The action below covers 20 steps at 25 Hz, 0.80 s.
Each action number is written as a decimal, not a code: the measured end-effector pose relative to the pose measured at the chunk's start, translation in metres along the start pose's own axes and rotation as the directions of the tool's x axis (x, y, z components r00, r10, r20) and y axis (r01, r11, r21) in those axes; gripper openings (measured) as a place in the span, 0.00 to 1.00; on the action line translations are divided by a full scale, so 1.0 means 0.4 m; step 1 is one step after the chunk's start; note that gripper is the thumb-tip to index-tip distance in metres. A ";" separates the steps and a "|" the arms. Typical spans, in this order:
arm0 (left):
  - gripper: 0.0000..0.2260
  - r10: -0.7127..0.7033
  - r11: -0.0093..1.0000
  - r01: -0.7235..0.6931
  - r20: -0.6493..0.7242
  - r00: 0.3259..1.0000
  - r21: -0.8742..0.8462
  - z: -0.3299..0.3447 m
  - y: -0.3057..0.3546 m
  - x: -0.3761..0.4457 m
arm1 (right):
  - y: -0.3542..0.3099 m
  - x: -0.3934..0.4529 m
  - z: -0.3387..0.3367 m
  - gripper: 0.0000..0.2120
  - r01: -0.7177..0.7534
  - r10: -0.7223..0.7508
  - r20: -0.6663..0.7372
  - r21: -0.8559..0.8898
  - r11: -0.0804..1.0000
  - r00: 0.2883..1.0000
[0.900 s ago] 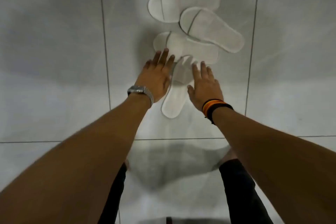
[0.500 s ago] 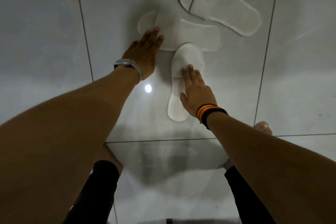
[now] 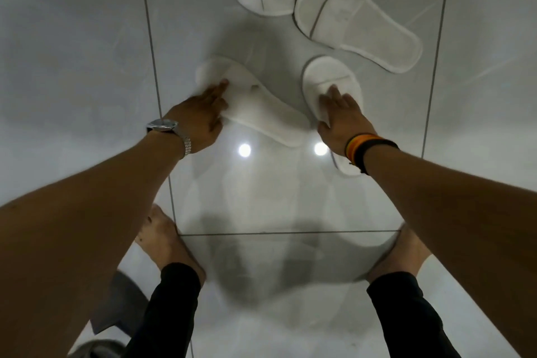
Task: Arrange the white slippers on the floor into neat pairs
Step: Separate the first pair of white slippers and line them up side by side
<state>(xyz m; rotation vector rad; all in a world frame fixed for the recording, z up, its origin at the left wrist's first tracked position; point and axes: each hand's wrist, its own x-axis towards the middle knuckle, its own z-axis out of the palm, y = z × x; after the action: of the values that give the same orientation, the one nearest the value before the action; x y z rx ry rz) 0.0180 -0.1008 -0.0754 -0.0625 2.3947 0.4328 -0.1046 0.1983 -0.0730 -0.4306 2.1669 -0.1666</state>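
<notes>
Your left hand [image 3: 200, 119] lies flat, fingers spread, on the near-left slipper [image 3: 255, 104], which runs diagonally, toe up-left, heel down-right. Your right hand [image 3: 344, 119] presses open-palmed on the near-right slipper [image 3: 328, 78], whose long axis points straight away from you. So the left one probably needs its heel swung in to go parallel. 2 more slippers [image 3: 354, 23] overlap farther up the floor [image 3: 87, 38].

— What covers the ground?
— Glossy grey floor tiles [image 3: 72, 67] with dark grout lines.
— And on them?
— Four white slippers [image 3: 354, 23], two bare feet [image 3: 162, 241], two reflected lights [image 3: 244, 150].
</notes>
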 end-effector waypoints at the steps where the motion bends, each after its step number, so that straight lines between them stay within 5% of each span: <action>1: 0.21 0.035 0.999 -0.035 0.007 0.999 -0.008 0.009 0.018 -0.003 | -0.033 0.020 -0.001 0.31 0.016 -0.016 0.000 0.006 1.000 1.000; 8: 0.22 0.189 0.982 -0.188 0.015 0.982 -0.035 0.050 0.121 -0.033 | -0.120 0.015 -0.012 0.32 0.140 -0.133 -0.062 0.124 0.982 0.989; 11: 0.31 0.200 0.978 -0.197 -0.042 0.979 0.065 0.037 0.136 -0.024 | -0.090 -0.085 0.057 0.34 0.048 0.006 -0.221 0.237 0.970 0.975; 14: 0.44 0.304 0.928 -0.276 -0.077 0.950 0.252 -0.007 0.156 0.033 | -0.072 -0.163 0.156 0.36 -0.145 0.181 -0.159 0.213 0.966 0.971; 18: 0.40 0.496 0.724 -0.508 0.160 0.853 0.467 -0.042 0.206 0.175 | -0.051 -0.142 0.213 0.37 -0.212 0.224 -0.102 0.113 0.971 0.969; 20: 0.46 0.421 0.764 -0.464 0.199 0.885 0.449 -0.027 0.202 0.214 | -0.035 -0.113 0.195 0.37 -0.205 0.216 -0.135 0.088 0.975 0.967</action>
<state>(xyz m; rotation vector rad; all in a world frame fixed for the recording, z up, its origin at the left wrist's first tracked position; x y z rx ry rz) -0.0667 -0.0218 -0.0997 0.7553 2.3471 0.0223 -0.0139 0.2048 -0.0810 -0.1475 2.3230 -0.1621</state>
